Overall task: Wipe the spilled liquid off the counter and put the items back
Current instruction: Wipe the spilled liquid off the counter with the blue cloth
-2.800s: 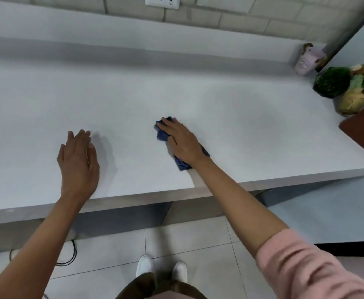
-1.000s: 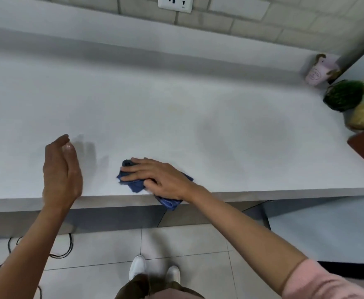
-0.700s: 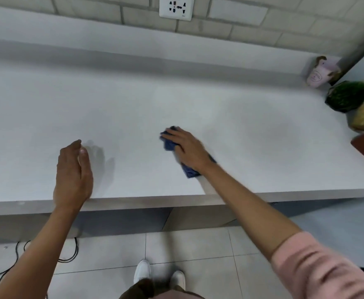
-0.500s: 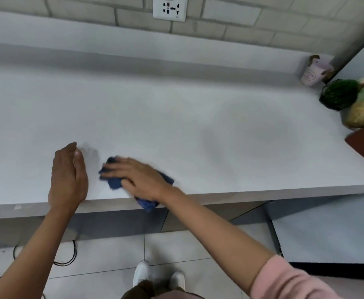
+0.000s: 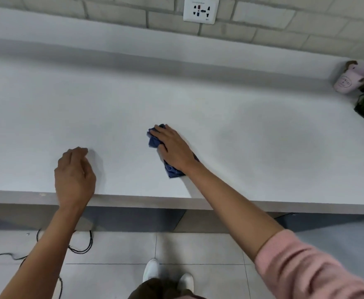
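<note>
Your right hand (image 5: 174,151) lies flat, fingers nearly straight, pressing the blue cloth (image 5: 154,141) onto the counter (image 5: 263,137); the cloth pokes out past fingertips and wrist. Your left hand (image 5: 74,176), well left of it, rests loosely curled, holding nothing.

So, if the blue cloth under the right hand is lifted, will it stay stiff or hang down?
Likely floppy: the blue cloth lies crumpled in folds under the right hand. Probably light, as it looks thin. Pushed, it should slide easily, since the counter looks smooth.

Cloth (image 5: 154,140) lies on counter (image 5: 252,100), right of left hand (image 5: 74,180).
</note>
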